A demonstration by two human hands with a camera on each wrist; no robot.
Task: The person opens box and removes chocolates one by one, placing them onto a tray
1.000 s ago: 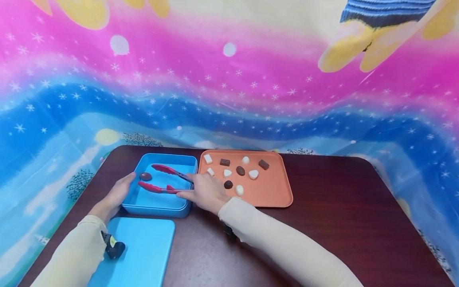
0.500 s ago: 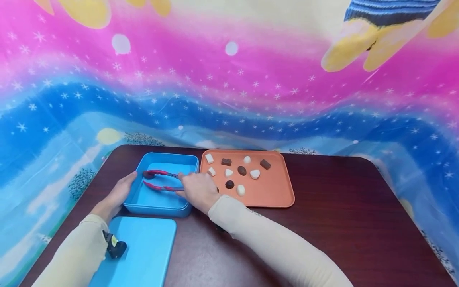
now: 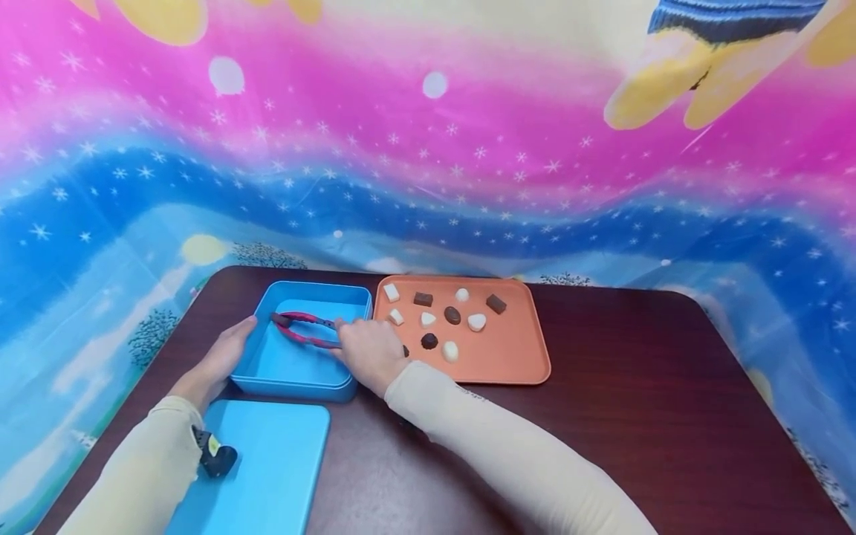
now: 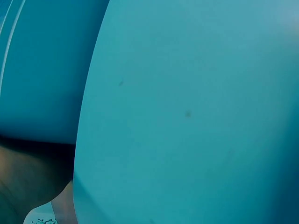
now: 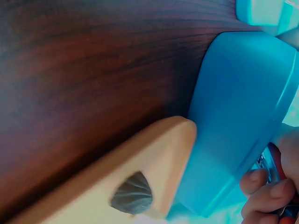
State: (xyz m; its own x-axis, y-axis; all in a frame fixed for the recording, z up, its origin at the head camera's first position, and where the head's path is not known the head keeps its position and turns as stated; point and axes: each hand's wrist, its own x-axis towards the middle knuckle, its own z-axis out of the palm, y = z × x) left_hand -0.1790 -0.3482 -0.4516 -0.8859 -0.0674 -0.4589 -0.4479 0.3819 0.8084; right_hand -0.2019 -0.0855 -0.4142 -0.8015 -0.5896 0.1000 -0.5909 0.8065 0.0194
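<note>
My right hand (image 3: pixel 374 349) grips a pair of tongs (image 3: pixel 306 317) with red tips, reaching over the right wall of a blue box (image 3: pixel 294 386). At the left inside the box, the tong tips have come together around a round brown chocolate (image 3: pixel 281 320). Curled fingers (image 5: pixel 275 196) of that hand show at the tongs' handle in the right wrist view. My left hand (image 3: pixel 217 364) lies along the box's left side, fingertips at the rim. In the left wrist view, a blue lid (image 4: pixel 187 140) fills most of the picture beside the box wall (image 4: pixel 42 70).
An orange tray (image 3: pixel 501 357) stands against the box's right side, bearing several brown and white chocolates, among them a dark fluted one (image 3: pixel 429 341). The lid lies flat in front of the box on the dark wooden table (image 3: pixel 635 386). A printed cloth (image 3: pixel 428 186) hangs behind.
The tongs, spread apart a second ago, have closed around the round brown chocolate. My right hand has shifted slightly left. The left hand stays at the box's side.
</note>
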